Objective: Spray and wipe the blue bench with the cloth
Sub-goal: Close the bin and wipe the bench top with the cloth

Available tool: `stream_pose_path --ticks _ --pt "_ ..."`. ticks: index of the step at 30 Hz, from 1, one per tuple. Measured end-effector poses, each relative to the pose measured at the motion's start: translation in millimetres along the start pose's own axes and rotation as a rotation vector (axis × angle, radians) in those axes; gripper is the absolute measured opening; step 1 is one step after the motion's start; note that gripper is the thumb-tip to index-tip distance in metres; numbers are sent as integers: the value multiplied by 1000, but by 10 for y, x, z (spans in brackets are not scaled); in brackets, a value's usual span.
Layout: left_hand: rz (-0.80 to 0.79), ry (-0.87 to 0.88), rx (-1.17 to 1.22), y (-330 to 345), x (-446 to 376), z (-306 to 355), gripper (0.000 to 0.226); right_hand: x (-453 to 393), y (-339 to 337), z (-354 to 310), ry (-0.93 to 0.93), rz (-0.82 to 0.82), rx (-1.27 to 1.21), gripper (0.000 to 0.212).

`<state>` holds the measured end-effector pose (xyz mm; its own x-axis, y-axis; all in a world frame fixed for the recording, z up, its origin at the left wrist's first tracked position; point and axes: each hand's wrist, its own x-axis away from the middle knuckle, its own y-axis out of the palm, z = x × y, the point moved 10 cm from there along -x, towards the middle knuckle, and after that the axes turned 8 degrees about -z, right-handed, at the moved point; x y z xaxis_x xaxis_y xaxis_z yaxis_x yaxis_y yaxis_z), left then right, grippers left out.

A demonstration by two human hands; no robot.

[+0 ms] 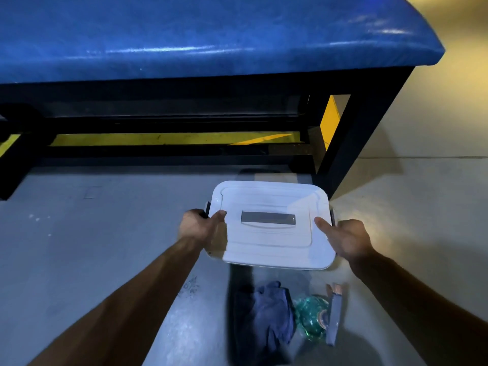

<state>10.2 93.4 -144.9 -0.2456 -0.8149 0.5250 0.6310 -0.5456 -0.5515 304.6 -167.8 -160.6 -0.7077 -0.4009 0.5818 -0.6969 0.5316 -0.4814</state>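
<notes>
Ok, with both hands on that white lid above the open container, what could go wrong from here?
1. The white plastic lid with the grey handle is held only at its side edges by the left hand and right hand; a loose grip could drop it onto the dark blue cloth and green-tinted bottle below.
2. Both hands are occupied, so the blue padded bench cannot be sprayed until the lid is set down.

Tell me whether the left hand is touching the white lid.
Touching. The head view shows the left hand gripping the white lid at its left edge, thumb lying on top.
</notes>
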Motion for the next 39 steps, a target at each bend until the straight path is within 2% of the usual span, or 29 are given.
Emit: stream_pose_path --ticks 4,10,16,20,23,25,27,29,33,36,39 --pt "146 74 -92 -131 30 88 44 116 -129 -300 -162 169 312 45" --pt "214 89 -204 -97 58 111 38 233 -127 -588 -312 275 535 35" --pt "239 141 -241 -89 188 150 40 252 -130 -539 -293 273 462 38" --pt "178 175 -68 -79 153 100 47 280 -137 -500 -315 196 365 36" --pt "291 174 109 -196 315 -91 45 423 -214 -400 -309 149 251 44" --pt "344 90 198 -153 502 -450 36 574 -273 -227 -348 120 246 31" --pt "280 22 160 81 630 -792 40 650 -219 164 -316 41 300 32" --pt "137 14 87 427 754 -963 42 669 -113 630 -239 -48 314 31" --pt "-159 226 -262 1118 1091 -847 25 710 117 1370 -115 -118 319 21" --pt "-315 376 -614 1470 1261 -814 53 761 348 1876 -69 -185 291 31" --pt "-300 439 -758 1573 1288 -808 73 928 518 2098 19 -254 155 27"
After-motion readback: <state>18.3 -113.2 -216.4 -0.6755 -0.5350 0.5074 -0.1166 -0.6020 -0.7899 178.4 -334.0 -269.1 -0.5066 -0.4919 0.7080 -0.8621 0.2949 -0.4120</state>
